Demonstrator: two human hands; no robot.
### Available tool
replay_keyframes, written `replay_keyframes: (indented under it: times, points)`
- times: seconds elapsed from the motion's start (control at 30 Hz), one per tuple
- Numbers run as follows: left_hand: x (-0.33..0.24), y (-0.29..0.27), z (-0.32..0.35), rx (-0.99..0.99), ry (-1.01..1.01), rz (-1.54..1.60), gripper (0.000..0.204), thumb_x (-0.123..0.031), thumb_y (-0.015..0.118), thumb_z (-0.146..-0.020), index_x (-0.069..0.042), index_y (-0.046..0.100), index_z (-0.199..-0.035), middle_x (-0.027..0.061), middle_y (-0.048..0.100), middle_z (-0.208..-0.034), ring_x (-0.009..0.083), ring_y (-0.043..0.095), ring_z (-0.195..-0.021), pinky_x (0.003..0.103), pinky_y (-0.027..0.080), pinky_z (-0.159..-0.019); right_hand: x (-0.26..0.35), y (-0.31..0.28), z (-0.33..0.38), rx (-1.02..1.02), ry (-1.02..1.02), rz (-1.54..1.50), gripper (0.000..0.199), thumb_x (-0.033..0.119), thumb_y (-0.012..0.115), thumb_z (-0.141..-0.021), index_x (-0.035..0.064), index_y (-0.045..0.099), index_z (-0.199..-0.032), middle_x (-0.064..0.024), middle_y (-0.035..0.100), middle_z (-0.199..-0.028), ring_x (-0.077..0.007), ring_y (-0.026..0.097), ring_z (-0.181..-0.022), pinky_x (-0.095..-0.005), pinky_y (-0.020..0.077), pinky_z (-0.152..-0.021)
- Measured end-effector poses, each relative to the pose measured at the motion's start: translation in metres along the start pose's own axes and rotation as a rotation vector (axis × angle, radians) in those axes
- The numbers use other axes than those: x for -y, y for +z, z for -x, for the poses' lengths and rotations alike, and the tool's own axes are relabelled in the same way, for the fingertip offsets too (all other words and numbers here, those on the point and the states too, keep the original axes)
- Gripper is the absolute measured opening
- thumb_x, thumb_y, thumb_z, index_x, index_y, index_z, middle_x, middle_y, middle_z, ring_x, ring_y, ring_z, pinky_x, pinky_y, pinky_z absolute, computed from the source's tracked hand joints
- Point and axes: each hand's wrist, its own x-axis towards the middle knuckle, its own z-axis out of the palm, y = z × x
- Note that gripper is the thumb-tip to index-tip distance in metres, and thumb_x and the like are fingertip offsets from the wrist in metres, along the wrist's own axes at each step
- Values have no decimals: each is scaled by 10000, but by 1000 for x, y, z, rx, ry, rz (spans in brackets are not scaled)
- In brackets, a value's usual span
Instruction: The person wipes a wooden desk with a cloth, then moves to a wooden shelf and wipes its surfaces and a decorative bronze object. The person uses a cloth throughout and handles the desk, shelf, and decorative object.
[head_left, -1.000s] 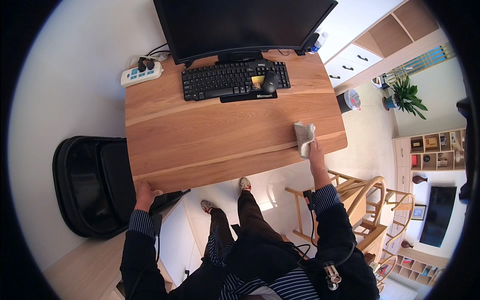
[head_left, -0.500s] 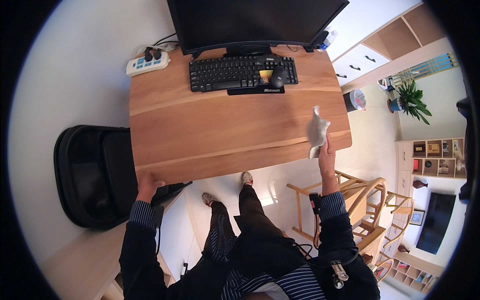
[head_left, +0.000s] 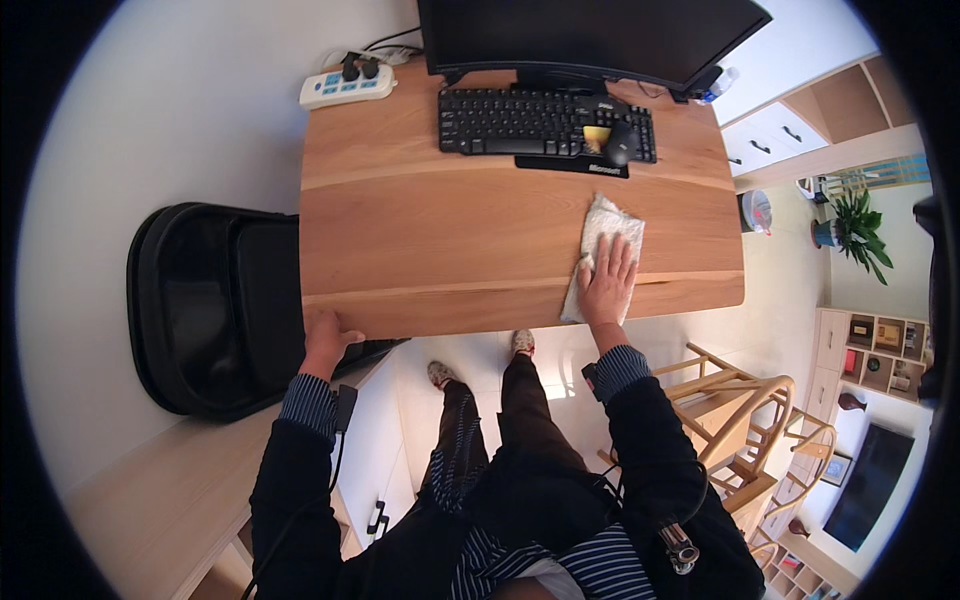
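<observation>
A whitish cloth (head_left: 606,222) lies spread on the wooden desk (head_left: 420,240), near its front edge and right of the middle. My right hand (head_left: 607,285) presses flat on the cloth, fingers stretched out and slightly apart. At the desk's front left corner, my left hand (head_left: 327,343) is closed round the edge, its thumb pointing right; part of its fingers is hidden.
Behind the cloth are a black keyboard (head_left: 520,122), a mouse (head_left: 621,146) lying on it, and a dark monitor (head_left: 590,40). A white power strip (head_left: 347,87) sits at the back left. A black folded chair (head_left: 190,310) stands left; wooden chairs (head_left: 740,420) stand right.
My right hand has brought the cloth down from above the desk's right side and laid it flat, further left. My left hand stays at the corner. The view has shifted.
</observation>
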Motion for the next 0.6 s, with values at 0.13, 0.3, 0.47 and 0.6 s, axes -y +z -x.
replay_keyframes:
  times: [0.13,0.3,0.47,0.6]
  points:
    - [-6,-4,3,17,-41,27,588,-290,944,-681,60,657,-1057,248,659,-1133,392,643,-1088,467,529,-934,51,3,6,69,-88,74,776,435,542,-975,165,235,-1635,-128,148,-1712,-356,114,-1575,-583,60,-1248]
    - [0,2,-1,15,-49,33,559,-301,936,-699,49,654,-1031,245,629,-1162,389,619,-1111,472,524,-939,211,13,35,148,-528,-478,770,375,637,-882,95,390,-1555,-181,277,-1656,-373,192,-1552,-567,116,-1253]
    - [8,7,-5,-30,56,-89,552,-301,924,-718,42,651,-1054,244,643,-1115,400,629,-1081,473,524,-916,283,5,48,103,-789,-655,686,369,658,-879,113,475,-1489,-152,299,-1652,-344,218,-1548,-545,139,-1260]
    - [10,5,-8,33,51,23,511,-230,918,-726,52,629,-1039,230,687,-1039,377,672,-1017,450,528,-846,216,-3,34,98,-809,-640,674,350,652,-888,154,470,-1507,-104,308,-1657,-310,238,-1547,-530,166,-1259]
